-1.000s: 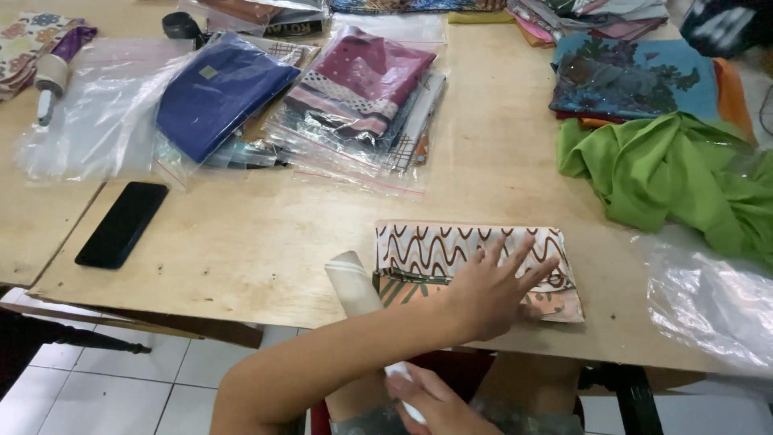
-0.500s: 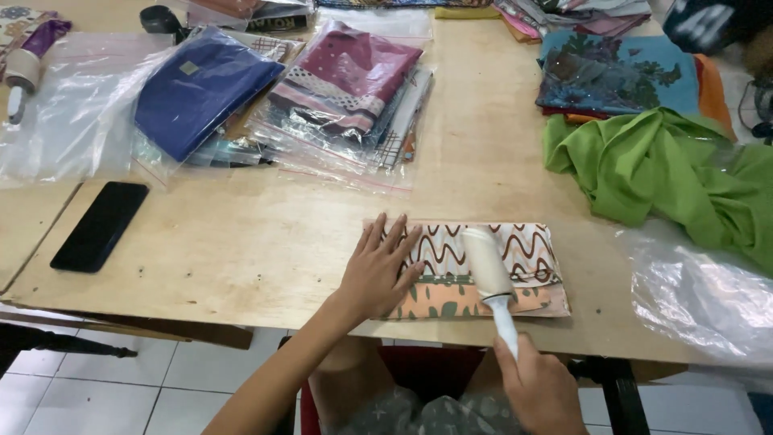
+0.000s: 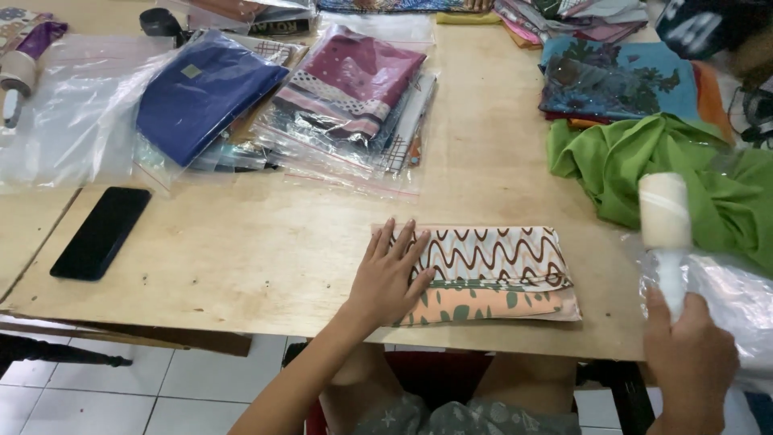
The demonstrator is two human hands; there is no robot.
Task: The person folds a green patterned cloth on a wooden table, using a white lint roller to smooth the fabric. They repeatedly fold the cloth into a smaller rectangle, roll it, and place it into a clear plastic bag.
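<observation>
A folded cloth (image 3: 493, 272) with brown wavy lines and an orange leafy edge lies at the near edge of the wooden table (image 3: 241, 250). My left hand (image 3: 392, 274) rests flat on its left end, fingers spread. My right hand (image 3: 689, 364) grips the white handle of a lint roller (image 3: 665, 211) and holds it upright, off to the right of the cloth, above a clear plastic bag (image 3: 729, 298).
A black phone (image 3: 102, 232) lies at the left. Bagged folded cloths, blue (image 3: 201, 97) and maroon (image 3: 346, 89), sit at the back. A crumpled green cloth (image 3: 644, 161) and a teal patterned stack (image 3: 620, 76) are at the right. An empty clear bag (image 3: 64, 121) lies far left.
My right hand has lifted the lint roller off the folded cloth and carried it away to the right. My left hand stays pressed on the cloth's left end.
</observation>
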